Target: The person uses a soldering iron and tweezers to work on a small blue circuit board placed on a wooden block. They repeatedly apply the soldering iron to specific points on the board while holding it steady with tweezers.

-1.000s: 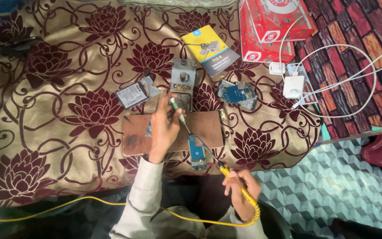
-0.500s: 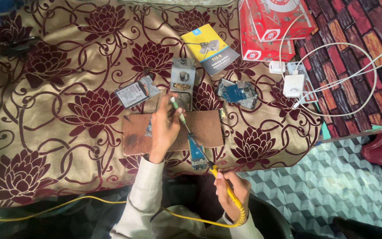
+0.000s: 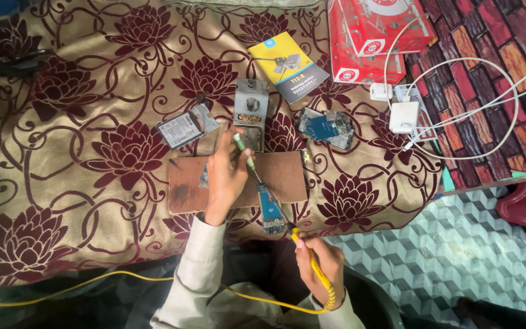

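The narrow blue circuit board [image 3: 271, 210] lies between the left hand [image 3: 226, 176], grasping a green-handled tool [image 3: 245, 155], and the right hand [image 3: 319, 262], gripping a yellow soldering iron [image 3: 312, 262].

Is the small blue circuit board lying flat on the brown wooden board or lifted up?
Flat. The small blue circuit board rests on the brown wooden board's near edge, partly overhanging it; neither hand lifts it.

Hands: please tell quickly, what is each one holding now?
Left hand: closed on a green-handled tool, tip at the circuit board.
Right hand: closed on the yellow soldering iron.
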